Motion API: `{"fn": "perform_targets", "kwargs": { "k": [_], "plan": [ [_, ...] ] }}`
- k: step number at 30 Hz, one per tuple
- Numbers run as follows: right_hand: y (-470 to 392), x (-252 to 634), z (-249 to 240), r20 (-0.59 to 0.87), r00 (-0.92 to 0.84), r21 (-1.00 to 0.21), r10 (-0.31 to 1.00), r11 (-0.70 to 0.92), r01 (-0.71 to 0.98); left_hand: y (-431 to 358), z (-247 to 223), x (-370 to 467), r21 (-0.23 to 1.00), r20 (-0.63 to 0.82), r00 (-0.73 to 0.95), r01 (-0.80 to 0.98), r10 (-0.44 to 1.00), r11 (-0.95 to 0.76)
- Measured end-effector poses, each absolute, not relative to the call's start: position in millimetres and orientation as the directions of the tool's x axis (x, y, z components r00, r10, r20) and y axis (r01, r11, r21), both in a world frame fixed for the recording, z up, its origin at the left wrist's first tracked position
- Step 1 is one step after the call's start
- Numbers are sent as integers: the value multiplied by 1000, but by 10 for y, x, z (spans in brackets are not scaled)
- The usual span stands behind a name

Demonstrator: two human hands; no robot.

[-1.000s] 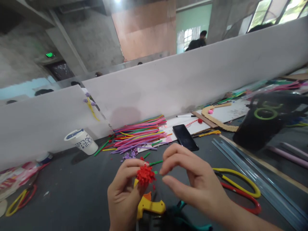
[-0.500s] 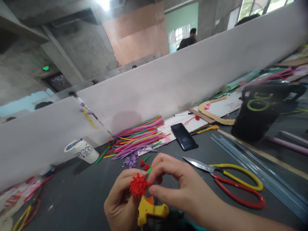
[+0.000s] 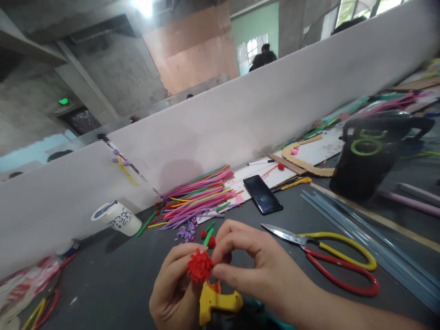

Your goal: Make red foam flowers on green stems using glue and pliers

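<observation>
A small red flower (image 3: pixel 200 266) with many pointed petals is held by my left hand (image 3: pixel 172 286), whose fingers are closed behind it. A green stem (image 3: pixel 208 237) sticks up behind the flower. My right hand (image 3: pixel 249 261) is closed in a pinch, with thumb and forefinger at the flower's right edge. Its fingertips meet the petals there; any small piece between them is too small to make out. Just below the hands is a yellow tool with an orange trigger, which looks like a glue gun (image 3: pixel 220 302); its lower part is out of frame.
Scissors (image 3: pixel 302 240) with yellow and red handles lie right of my hands, near clear strips (image 3: pixel 364 247). Beyond are a phone (image 3: pixel 263 195), coloured pipe cleaners (image 3: pixel 199 192), purple bits (image 3: pixel 187 230) and a white cup (image 3: pixel 118 219). A black jug (image 3: pixel 364 160) stands right, before a white partition (image 3: pixel 220 123).
The red flower has turned slightly and moved a little right in my left hand. Its green stem now stands more upright and shows more. My right hand keeps its pinch at the petals.
</observation>
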State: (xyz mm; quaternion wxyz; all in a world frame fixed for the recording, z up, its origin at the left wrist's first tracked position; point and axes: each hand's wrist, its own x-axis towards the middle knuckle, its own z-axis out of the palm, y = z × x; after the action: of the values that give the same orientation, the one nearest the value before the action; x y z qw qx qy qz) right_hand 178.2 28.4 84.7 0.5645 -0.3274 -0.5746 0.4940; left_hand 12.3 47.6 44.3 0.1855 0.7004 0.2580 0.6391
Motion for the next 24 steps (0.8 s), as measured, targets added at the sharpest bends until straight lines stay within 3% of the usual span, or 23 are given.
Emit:
{"fn": "perform_targets", "kwargs": {
  "k": [24],
  "plan": [
    [270,1802,880,308,-158,-946,938,284,-159,471,507,128,563,815,79,128,574,-816]
  ]
}}
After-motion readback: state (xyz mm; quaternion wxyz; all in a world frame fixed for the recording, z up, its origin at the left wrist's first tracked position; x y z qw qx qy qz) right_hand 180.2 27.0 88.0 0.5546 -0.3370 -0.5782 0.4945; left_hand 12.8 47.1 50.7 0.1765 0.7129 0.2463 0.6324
